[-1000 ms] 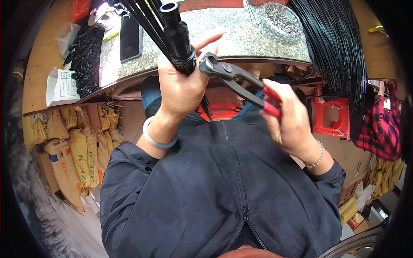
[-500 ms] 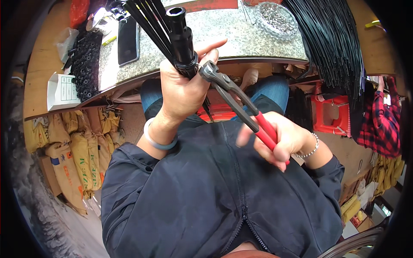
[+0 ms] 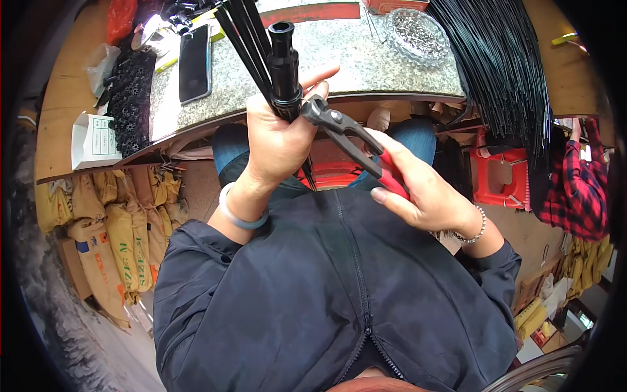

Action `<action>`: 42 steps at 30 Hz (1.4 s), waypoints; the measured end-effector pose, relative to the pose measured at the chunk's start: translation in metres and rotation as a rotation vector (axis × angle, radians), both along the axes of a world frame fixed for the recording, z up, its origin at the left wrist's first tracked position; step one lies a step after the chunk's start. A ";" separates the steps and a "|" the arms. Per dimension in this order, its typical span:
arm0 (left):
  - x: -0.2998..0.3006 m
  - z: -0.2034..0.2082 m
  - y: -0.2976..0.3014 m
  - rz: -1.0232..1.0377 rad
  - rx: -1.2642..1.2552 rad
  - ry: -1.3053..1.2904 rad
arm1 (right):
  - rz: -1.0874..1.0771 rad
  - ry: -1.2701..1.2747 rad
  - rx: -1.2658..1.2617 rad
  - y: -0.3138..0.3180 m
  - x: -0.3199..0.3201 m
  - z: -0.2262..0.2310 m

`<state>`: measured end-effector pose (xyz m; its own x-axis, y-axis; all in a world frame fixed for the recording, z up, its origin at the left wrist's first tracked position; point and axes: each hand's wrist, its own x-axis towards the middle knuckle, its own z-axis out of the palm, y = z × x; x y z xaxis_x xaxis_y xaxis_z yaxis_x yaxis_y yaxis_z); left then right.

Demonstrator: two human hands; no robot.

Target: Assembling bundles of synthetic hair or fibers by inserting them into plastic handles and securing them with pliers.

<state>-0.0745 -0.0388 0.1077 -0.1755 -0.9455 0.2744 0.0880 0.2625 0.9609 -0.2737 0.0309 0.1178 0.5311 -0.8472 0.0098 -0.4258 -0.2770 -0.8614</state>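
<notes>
My left hand point(image 3: 277, 140) is closed around a black umbrella frame, just below a thick ribbed black tube point(image 3: 283, 68) with a hollow upper end. Beside the tube, thin black ribs point(image 3: 243, 46) slant up and away to the left; their lower ends come out below the fist. My right hand point(image 3: 424, 189) grips a pair of end-cutting nippers point(image 3: 346, 134) by its red handles, which stand spread apart. The nippers' dark jaws are at the frame, next to my left thumb and fingers. Whatever lies between the jaws is too small to make out.
On the speckled tabletop point(image 3: 366, 72) lie a phone point(image 3: 195, 63) and a glass dish point(image 3: 418, 34) of small metal bits. A large bundle of black rods point(image 3: 499, 72) overhangs the right edge. Black parts point(image 3: 132, 98) and a white box point(image 3: 96, 142) are left. A person's checked sleeve point(image 3: 575, 189) shows right.
My right hand has moved up and left along the nippers' handles, and its fingers now wrap around them. The handles have spread wider. The frame has shifted slightly right and down.
</notes>
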 end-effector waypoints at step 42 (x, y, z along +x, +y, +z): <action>-0.007 0.002 -0.011 0.081 0.027 -0.014 | -0.652 0.952 -0.274 -0.177 -0.072 -0.011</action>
<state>-0.0815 -0.0501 0.1098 -0.1023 -0.9636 0.2469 0.0538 0.2425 0.9687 -0.3461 -0.1464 0.1067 -0.1086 -0.9918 0.0675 -0.9923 0.1040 -0.0675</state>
